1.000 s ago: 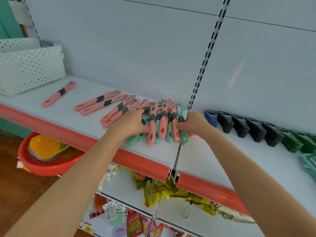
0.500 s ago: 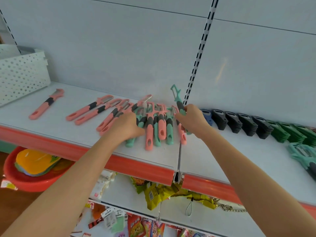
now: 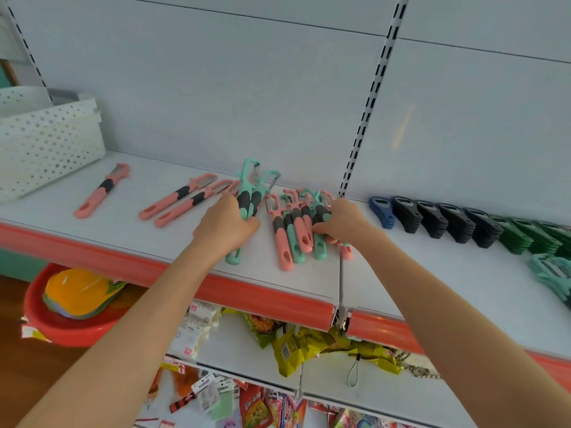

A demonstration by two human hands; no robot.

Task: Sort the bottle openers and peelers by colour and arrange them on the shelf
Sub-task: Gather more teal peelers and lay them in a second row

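Now the left hand point(image 3: 227, 230) grips two mint-green plastic peelers point(image 3: 247, 194), newly lifted clear of the mixed pink-and-green peeler pile point(image 3: 293, 233); the right hand point(image 3: 346, 223) pinches a third mint-green peeler point(image 3: 319, 210) there, so sorting advances.

White shelf point(image 3: 432, 273) holds peelers point(image 3: 282, 242), openers point(image 3: 432, 219), basket point(image 3: 46, 149).
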